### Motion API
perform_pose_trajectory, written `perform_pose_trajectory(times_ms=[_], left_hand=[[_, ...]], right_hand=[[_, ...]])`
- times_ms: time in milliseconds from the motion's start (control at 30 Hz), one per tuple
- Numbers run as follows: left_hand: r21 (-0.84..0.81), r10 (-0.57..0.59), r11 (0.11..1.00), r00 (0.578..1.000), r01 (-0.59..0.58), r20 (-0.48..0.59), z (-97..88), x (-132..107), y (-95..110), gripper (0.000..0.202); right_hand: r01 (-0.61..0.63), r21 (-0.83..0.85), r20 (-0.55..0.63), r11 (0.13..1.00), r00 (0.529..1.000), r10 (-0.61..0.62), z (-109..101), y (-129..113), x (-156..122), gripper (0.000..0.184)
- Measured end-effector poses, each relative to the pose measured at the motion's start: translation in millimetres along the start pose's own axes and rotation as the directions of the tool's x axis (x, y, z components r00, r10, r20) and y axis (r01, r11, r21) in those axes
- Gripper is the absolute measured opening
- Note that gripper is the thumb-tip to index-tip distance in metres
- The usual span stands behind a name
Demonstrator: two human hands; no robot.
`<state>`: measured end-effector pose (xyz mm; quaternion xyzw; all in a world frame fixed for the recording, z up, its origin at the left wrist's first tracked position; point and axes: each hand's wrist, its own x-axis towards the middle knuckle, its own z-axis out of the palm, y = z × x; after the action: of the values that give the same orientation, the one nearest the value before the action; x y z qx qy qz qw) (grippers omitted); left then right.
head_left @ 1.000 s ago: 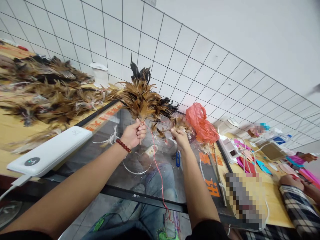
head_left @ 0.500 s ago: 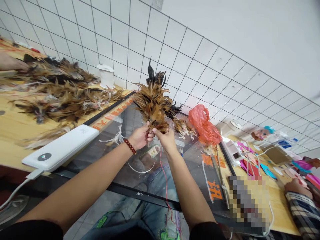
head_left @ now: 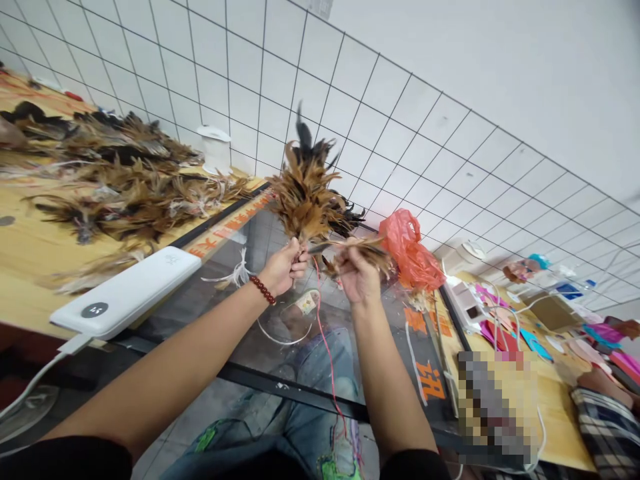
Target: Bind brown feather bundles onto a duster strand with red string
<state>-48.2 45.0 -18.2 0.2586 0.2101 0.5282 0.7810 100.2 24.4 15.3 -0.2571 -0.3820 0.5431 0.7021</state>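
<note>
My left hand (head_left: 289, 267), with a beaded bracelet (head_left: 263, 290) on the wrist, is closed around the base of an upright feather bundle (head_left: 305, 207). The bundle is brown and gold, with dark feathers at its tip. Red string (head_left: 325, 333) hangs from beside that hand down to my lap. To the right, my right hand (head_left: 359, 273) pinches a dark feather (head_left: 327, 247) that points left toward the bundle; motion smears its fingers. Loose brown feathers (head_left: 383, 257) show just behind this hand. Beneath both lies a clear-topped dark table (head_left: 240, 347).
On the left are a white power bank (head_left: 127, 290), feather piles (head_left: 135, 200) and a white cup (head_left: 215, 148). A red plastic bag (head_left: 413, 250) stands at the right back, against the wire grid. Another person's plaid sleeve (head_left: 605, 413) is at far right, near colourful pieces.
My right hand has left the bundle's base and moved right to the loose feathers, and now has a feather. My left hand stays on the bundle. The co-worker's hand at left has drawn back.
</note>
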Motion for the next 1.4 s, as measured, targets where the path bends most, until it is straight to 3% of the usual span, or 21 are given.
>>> perform_pose_trajectory(times_ms=[67,300,467,633,900,1033,1133,1233,1400], left_hand=[[-0.023,0.005,1.0,1.0,-0.005,-0.005,-0.3,-1.1,3.7,0.03],[0.103,0.025,0.994,0.999,-0.021,-0.033,5.5,-2.5,-2.9,0.028],[0.161,0.02,0.987,0.996,-0.006,-0.084,6.4,-1.6,-8.5,0.028],[0.152,-0.026,0.987,0.994,0.042,-0.105,7.5,-2.9,-10.3,0.029],[0.225,-0.126,0.966,0.992,0.13,-0.032,4.5,-3.9,-12.8,0.03],[0.184,-0.282,0.947,0.955,0.262,0.093,5.6,-8.9,-7.0,0.03],[0.221,-0.301,0.938,0.942,0.266,0.146,7.3,-13.2,-3.0,0.021],[0.287,-0.309,0.924,0.937,0.254,0.165,7.0,-15.1,-2.4,0.025],[0.277,-0.4,0.905,0.866,0.323,0.299,2.4,-15.9,-1.3,0.021]], right_hand=[[-0.006,0.047,-0.058,0.999,0.998,0.009,-4.5,-3.6,3.2,0.02],[-0.088,-0.201,-0.2,0.976,0.979,0.047,-7.0,32.9,-2.7,0.024],[-0.197,-0.317,-0.142,0.928,0.977,0.159,-8.2,42.4,-6.4,0.022],[-0.102,-0.472,-0.087,0.876,0.994,0.069,-8.5,40.9,-7.3,0.019],[-0.024,-0.52,-0.047,0.854,0.999,-0.001,-6.4,35.7,-6.9,0.024],[0.008,-0.483,-0.018,0.875,1.0,-0.019,-4.4,29.1,-6.8,0.028],[-0.031,-0.522,-0.017,0.853,1.0,0.025,-3.5,21.9,-6.8,0.024],[-0.076,-0.583,-0.035,0.809,0.997,0.069,-6.9,16.1,-5.6,0.021],[-0.153,-0.559,0.001,0.815,0.983,0.185,-20.2,13.1,-0.3,0.024]])
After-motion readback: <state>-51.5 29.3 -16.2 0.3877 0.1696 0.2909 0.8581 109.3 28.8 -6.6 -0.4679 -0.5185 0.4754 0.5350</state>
